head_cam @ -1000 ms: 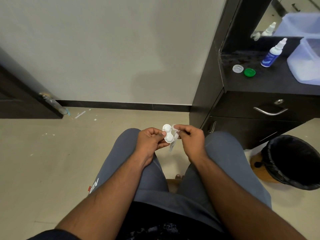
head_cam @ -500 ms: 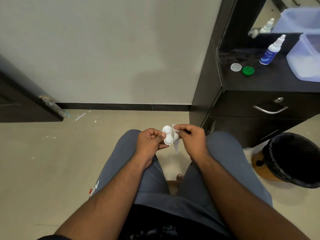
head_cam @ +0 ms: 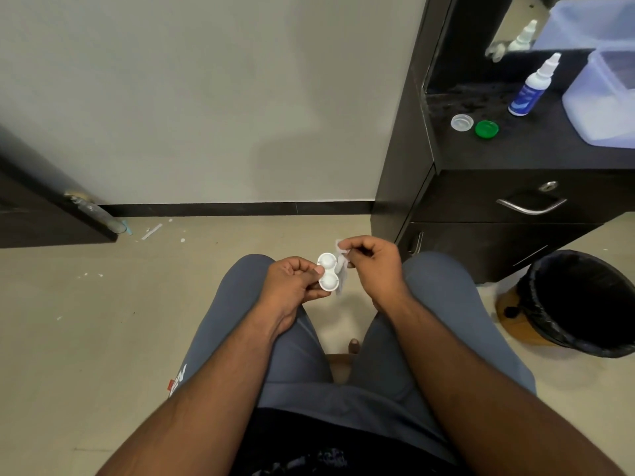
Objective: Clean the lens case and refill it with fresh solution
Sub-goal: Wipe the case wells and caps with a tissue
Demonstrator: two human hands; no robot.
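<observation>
You're sitting w/ both hands out over your knees. Your left hand (head_cam: 292,283) is gripping the white lens case (head_cam: 328,271): fingers curled round its left edge, thumb tip pressing on the waist btwn the two wells, so the case is sticking out to the right of the grip, both open wells facing up at you, one above the other. Your right hand (head_cam: 374,266) is clenching a small white tissue (head_cam: 341,261), pinched at the fingertips just right of the case; the tissue is hanging down along the case's right edge, touching it or v. near, can't tell which. Up right on the dark counter (head_cam: 515,149): clear cap (head_cam: 461,122) and green cap (head_cam: 486,128) lying side by side, solution bottle (head_cam: 531,91) standing upright near them, beside a translucent tub (head_cam: 604,97). Black bin (head_cam: 580,304) is sitting on the floor, right of your knee.
</observation>
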